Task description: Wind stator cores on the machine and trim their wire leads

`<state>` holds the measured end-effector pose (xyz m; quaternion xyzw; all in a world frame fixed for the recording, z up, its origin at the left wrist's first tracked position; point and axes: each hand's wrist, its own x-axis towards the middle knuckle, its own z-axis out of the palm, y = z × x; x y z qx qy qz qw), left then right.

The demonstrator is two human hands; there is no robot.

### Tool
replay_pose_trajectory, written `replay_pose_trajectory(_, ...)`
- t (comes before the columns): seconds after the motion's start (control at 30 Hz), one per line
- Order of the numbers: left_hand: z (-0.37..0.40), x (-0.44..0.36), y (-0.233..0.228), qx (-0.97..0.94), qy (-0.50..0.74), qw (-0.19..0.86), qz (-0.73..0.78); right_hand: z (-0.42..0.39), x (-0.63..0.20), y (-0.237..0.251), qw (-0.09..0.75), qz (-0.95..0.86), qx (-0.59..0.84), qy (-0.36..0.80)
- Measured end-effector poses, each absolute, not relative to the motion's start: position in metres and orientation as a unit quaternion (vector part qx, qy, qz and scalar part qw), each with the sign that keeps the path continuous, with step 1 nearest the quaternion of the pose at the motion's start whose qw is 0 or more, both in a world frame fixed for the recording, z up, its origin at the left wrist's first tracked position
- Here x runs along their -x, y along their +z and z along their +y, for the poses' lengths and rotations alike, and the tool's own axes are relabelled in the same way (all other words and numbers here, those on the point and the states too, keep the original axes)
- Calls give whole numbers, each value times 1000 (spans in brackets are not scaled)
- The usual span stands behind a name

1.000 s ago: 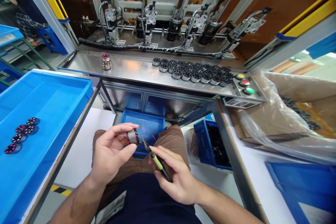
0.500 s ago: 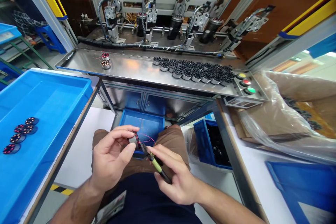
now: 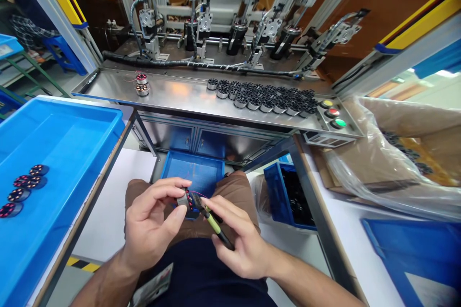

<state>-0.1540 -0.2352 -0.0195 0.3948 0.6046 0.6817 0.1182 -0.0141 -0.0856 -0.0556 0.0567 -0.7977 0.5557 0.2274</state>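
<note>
My left hand (image 3: 153, 223) pinches a small wound stator (image 3: 184, 198) with red wire coils, held over my lap. My right hand (image 3: 239, 240) grips green-handled cutters (image 3: 212, 223), and their tip touches the stator's right side. A thin red wire strand runs off the stator by the tip. Below both hands lies a small blue tray (image 3: 201, 172) under the bench.
A big blue tray (image 3: 72, 139) on the left holds several wound stators (image 3: 21, 189). The steel shelf (image 3: 173, 93) carries two wound stators (image 3: 141, 84), a row of bare black cores (image 3: 262, 96) and three buttons (image 3: 333, 112). A blue bin (image 3: 275, 196) and a bagged carton (image 3: 403, 153) stand right.
The cutters' tip has closed in from just beside the stator onto its edge. My left hand has turned the stator slightly, showing its red coils. The view has tilted down a little.
</note>
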Motion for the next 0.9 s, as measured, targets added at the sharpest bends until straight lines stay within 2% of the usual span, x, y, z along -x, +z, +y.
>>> replay_pose_trajectory(0.27,-237,153,-20,-407,667,133,610,-87,13,-61,237,-807,-51,538)
replay_pose_trajectory(0.47,-237,158,-25,-424,665,126,602,-86,11,-63,230,-795,6,561)
replay_pose_trajectory(0.7,-240,174,-33,-521,577,-46,627,-80,2,-46,199,-811,24,550)
replay_pose_trajectory(0.9,-239,175,-31,-550,487,-139,664,-78,-11,-26,161,-804,17,572)
